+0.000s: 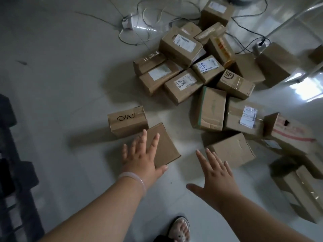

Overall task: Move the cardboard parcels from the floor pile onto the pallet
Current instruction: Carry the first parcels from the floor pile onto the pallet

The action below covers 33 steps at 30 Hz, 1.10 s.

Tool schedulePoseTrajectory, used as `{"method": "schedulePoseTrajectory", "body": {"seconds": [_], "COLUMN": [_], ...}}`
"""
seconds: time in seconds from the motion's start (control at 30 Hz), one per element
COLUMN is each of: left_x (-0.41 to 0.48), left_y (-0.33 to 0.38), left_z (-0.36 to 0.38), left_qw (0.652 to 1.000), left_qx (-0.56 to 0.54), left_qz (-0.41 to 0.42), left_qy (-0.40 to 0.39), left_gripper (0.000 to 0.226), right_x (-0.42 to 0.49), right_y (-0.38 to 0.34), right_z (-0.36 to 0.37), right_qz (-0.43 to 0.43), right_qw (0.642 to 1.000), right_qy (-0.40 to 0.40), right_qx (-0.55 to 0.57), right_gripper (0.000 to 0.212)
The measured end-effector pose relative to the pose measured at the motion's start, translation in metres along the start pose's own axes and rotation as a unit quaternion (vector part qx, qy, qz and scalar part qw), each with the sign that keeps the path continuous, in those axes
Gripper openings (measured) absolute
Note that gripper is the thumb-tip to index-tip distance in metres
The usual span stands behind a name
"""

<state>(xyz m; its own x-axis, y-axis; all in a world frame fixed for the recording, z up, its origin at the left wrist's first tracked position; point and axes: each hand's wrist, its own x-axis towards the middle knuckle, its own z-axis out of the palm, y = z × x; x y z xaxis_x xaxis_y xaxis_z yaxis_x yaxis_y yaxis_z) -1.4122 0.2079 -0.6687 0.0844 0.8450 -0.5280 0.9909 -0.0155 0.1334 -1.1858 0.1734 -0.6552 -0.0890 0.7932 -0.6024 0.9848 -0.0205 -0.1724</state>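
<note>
Several brown cardboard parcels lie in a loose pile [206, 67] on the pale floor. A plain small parcel [166, 147] lies nearest, beside one with black scribble [127, 121]. My left hand [141, 156] is stretched out with straight fingers over the plain parcel's left side; whether it touches is unclear. My right hand [215, 177] is spread open above the bare floor, just short of another plain parcel [232, 151]. A dark pallet [12, 172] shows at the left edge.
White power strips [128, 22] and tangled cables [157, 18] lie on the floor behind the pile. A white metal frame [286, 20] crosses the top right. My sandalled foot [180, 229] is at the bottom. Larger parcels [300, 189] sit at the right.
</note>
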Motion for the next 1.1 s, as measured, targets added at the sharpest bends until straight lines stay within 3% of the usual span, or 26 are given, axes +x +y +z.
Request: {"method": "schedulePoseTrajectory", "body": {"seconds": [0.23,0.43,0.6,0.87,1.1], "left_x": [0.050,0.101,0.146,0.183,0.133], "left_y": [-0.044,-0.057,-0.057,-0.051,-0.048], "left_z": [0.110,0.197,0.239,0.257,0.198], "left_qw": [0.994,0.992,0.983,0.941,0.918], "left_qx": [-0.052,-0.097,-0.164,-0.318,-0.386], "left_qz": [-0.075,-0.052,-0.053,-0.081,-0.020], "left_qy": [-0.056,-0.067,-0.061,-0.089,-0.087], "left_gripper": [0.096,0.096,0.097,0.104,0.106], "right_x": [0.103,0.179,0.245,0.278,0.194], "right_y": [0.002,0.002,0.008,0.004,-0.014], "right_z": [0.080,0.166,0.191,0.214,0.174], "right_qz": [-0.018,0.002,-0.008,-0.018,0.041], "right_qw": [0.997,0.994,0.995,0.973,0.951], "right_qy": [-0.069,-0.093,-0.077,-0.005,0.015], "right_qx": [0.034,0.061,0.055,0.232,0.307], "right_gripper": [0.100,0.101,0.091,0.096,0.108]}}
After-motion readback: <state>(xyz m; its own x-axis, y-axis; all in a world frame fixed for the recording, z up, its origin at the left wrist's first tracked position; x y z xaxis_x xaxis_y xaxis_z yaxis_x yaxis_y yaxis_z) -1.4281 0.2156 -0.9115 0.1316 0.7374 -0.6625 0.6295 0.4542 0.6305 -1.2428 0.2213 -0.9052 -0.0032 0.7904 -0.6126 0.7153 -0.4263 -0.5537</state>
